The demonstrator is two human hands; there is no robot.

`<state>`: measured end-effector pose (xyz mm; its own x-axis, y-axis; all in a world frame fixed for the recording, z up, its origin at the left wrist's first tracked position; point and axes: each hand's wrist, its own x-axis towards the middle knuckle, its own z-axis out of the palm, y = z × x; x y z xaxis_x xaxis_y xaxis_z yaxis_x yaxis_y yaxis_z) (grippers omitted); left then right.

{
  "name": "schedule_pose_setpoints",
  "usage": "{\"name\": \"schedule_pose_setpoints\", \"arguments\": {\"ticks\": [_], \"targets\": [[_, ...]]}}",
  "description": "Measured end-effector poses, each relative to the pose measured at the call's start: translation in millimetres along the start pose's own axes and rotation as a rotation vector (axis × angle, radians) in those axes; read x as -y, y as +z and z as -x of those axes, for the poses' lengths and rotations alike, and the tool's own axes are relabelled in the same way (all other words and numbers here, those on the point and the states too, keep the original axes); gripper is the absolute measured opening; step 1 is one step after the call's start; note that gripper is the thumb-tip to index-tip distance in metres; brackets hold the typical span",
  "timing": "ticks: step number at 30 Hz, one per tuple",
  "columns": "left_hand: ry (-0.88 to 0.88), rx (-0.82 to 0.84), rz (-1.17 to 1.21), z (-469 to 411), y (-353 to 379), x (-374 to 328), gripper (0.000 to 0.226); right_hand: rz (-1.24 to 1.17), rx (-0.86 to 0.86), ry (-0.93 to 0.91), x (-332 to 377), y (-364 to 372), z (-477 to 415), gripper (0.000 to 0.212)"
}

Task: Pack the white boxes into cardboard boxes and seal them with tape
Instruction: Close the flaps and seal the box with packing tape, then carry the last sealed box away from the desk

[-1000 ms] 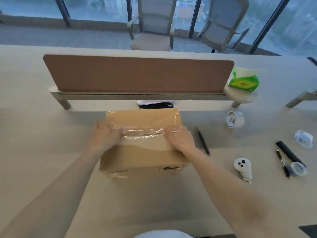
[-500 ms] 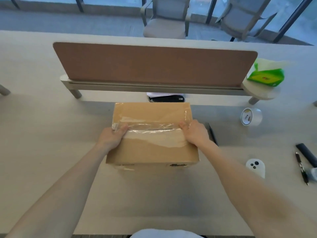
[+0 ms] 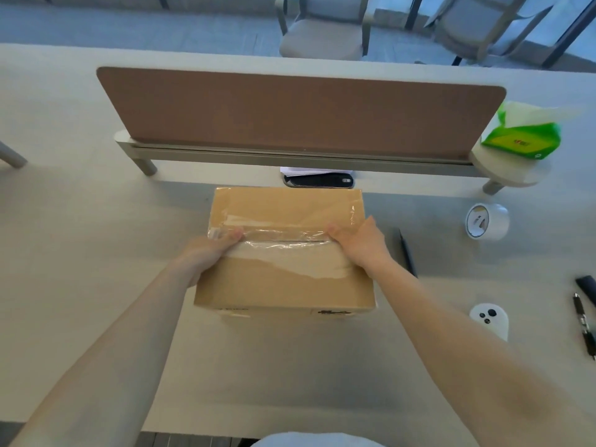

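A closed cardboard box (image 3: 283, 285) lies on the table in front of me, with a strip of clear tape (image 3: 283, 235) running left to right across its top seam. My left hand (image 3: 209, 253) clasps the box's left edge, fingertips pressing the tape's left end. At the right edge my right hand (image 3: 361, 243) grips the box, thumb on the tape's right end and fingers down the side. No white boxes are visible.
A tape roll (image 3: 487, 221) stands to the right of the box. A black pen (image 3: 408, 253) lies beside my right wrist. A white controller (image 3: 490, 319) and more pens (image 3: 583, 327) lie far right. A brown divider (image 3: 300, 114), black phone (image 3: 319, 181) and green tissue pack (image 3: 522, 137) sit behind.
Both hands have slid apart along the tape, from nearer the middle of the box top out to its left and right edges. The camera has tilted down and closer.
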<state>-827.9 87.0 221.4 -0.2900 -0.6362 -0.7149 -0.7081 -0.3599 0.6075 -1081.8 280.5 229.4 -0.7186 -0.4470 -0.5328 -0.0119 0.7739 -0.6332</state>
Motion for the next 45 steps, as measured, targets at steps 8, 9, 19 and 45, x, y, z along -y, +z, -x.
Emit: {"name": "schedule_pose_setpoints", "arguments": {"ticks": [8,9,19,45], "targets": [[0.012,0.006,0.064,10.1,9.5,-8.8,0.078,-0.161,0.003,-0.077,-14.5,0.6,-12.7,0.065],[0.039,-0.043,0.056,8.8,11.9,-6.6,0.076,-0.190,0.014,-0.055,-18.1,0.0,-13.5,0.070],[0.213,-0.099,0.066,3.5,16.2,-2.9,0.029,-0.026,-0.060,0.043,-20.5,1.5,-1.4,0.077],[0.824,0.623,-0.164,231.9,249.2,-126.9,0.035,-0.186,-0.932,0.230,-176.8,-231.6,306.9,0.077]]}}
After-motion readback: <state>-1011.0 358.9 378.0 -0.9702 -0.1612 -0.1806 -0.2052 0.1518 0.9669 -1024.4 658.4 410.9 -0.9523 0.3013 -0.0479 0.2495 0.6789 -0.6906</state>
